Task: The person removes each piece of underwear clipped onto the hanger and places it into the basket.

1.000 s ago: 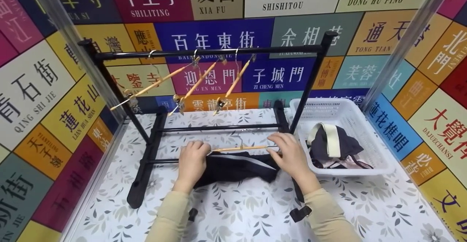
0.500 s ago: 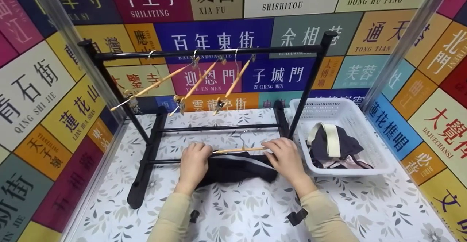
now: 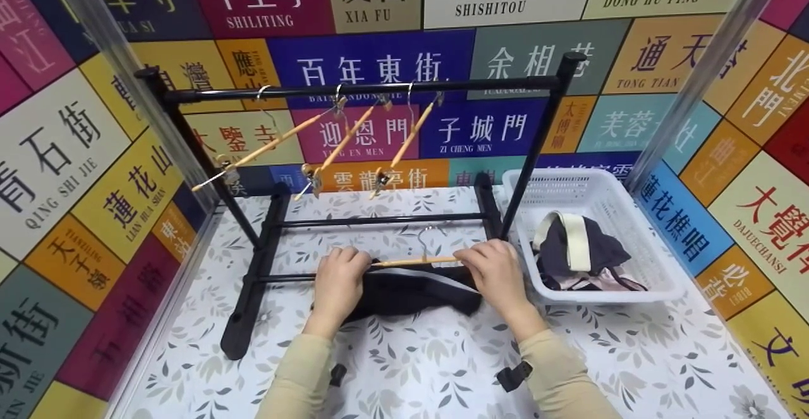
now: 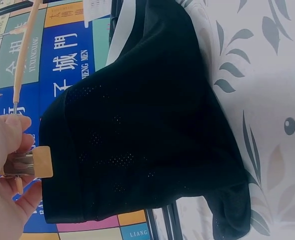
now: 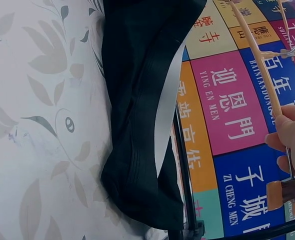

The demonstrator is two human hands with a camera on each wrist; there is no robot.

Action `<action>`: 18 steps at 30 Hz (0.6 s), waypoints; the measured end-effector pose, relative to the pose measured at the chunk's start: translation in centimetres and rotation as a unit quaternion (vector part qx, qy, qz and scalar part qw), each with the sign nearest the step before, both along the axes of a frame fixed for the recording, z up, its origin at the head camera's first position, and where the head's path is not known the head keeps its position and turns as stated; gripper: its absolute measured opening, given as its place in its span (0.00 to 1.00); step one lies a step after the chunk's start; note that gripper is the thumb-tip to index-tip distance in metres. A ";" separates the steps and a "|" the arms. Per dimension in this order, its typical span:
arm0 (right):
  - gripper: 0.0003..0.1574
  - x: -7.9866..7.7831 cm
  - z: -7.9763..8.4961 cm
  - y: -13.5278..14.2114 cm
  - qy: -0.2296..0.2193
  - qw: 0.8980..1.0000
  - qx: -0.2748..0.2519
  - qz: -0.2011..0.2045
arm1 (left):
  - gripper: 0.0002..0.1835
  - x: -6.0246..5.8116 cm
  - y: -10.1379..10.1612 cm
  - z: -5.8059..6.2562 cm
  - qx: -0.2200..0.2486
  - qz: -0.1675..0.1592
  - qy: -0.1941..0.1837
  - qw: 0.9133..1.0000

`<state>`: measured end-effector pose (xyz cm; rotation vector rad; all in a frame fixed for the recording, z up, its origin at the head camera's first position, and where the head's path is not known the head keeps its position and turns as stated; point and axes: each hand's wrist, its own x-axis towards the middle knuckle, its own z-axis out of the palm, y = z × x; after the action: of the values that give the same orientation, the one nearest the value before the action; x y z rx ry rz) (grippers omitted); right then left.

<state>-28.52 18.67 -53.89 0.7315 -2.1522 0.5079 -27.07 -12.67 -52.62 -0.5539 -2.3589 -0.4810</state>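
Observation:
A wooden clip hanger (image 3: 411, 261) with a metal hook spans between both hands. My left hand (image 3: 341, 283) grips its left end, fingers on a metal clip (image 4: 25, 164) whose tan pad bites the edge of a black garment (image 3: 407, 294). This garment has tiny perforations and a white stripe, and droops to the table below the hanger. My right hand (image 3: 498, 277) pinches the other end of the bar, thumb and fingers around it. Beside those fingers sits the right clip (image 5: 282, 194), apart from the cloth in the right wrist view.
Behind the hands stands a black rack (image 3: 373, 90), with three wooden clip hangers (image 3: 346, 139) on its top rail. Its left foot (image 3: 243, 318) reaches forward. A white basket (image 3: 667, 283) at the right contains dark cloth (image 3: 603, 245) with a cream strap. The tabletop (image 3: 417, 375) is leaf-patterned.
My right hand has moved left and its fingers have closed in on the hanger's right end. The hanger has shifted slightly right. My left hand keeps its grip, edging slightly right.

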 end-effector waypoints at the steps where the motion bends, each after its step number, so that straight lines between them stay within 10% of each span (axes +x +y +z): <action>1: 0.07 0.0 0.0 0.0 0.003 1.000 -0.002 -0.001 | 0.03 0.0 0.0 0.0 0.000 -0.001 -0.002 1.000; 18: 0.05 0.4 0.0 0.1 0.040 0.999 -0.037 0.004 | 0.08 0.2 -0.8 0.9 -0.011 -0.030 -0.035 0.999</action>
<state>-28.12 18.80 -53.92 0.7078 -2.0465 0.5512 -26.86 -13.46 -51.71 -0.6285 -2.4222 -0.5103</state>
